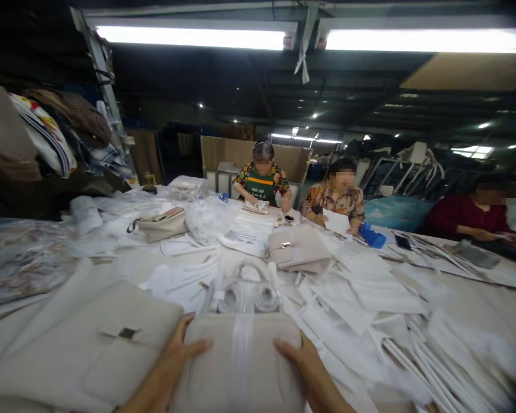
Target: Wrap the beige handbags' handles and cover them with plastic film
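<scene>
A beige handbag (210,367) stands right in front of me, blurred by motion. My left hand (174,358) grips its left side, with the thumb on the face of the bag. On the opposite side my right hand (298,355) holds it the same way. Translucent wrapping (242,355) runs down the middle of the bag, and a wrapped handle (249,269) rises behind its top edge between two rolled, wrapped pieces. Left of my hands lies a larger beige flap bag (90,332) with a dark metal clasp.
White paper sheets (370,287) and strips cover the table's right side. A beige bag with a clasp (301,249), an olive pouch (163,225) and clear plastic bags (206,218) lie farther back. Several people work across the table, one in a green apron (258,186).
</scene>
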Available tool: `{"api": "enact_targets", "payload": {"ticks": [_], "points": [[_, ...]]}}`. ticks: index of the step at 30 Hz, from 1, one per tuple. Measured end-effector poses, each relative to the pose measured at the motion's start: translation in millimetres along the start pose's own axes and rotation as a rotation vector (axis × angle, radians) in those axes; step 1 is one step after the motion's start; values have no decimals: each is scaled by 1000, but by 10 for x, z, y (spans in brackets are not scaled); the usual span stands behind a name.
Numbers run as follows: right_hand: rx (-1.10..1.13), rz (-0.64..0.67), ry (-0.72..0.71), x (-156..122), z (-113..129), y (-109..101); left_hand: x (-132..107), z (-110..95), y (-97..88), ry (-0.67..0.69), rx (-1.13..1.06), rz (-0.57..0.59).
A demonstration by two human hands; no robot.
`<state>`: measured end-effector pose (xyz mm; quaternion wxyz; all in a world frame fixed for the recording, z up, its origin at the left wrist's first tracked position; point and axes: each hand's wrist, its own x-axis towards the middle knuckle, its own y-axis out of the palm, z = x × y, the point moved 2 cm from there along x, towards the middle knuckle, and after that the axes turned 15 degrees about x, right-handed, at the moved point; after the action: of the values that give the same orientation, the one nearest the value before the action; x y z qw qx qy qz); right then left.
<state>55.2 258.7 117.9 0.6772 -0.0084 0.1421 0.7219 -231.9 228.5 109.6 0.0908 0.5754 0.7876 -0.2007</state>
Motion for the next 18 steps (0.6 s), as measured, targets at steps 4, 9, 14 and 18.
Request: {"api": "enact_targets", "payload": {"ticks": [4,9,14,18], "points": [[181,96,-108,1681,-38,555,1464,-656,-102,154,87,26],[-160,73,-213,3084,-248,944,2816,-929,-172,249,313,-24],[-451,-55,-197,3443,-684,1014,3266,-767,-23,99,729,-249],[-572,-45,-269,3013,-834,966,3101,-803,140,126,1039,-454]]}}
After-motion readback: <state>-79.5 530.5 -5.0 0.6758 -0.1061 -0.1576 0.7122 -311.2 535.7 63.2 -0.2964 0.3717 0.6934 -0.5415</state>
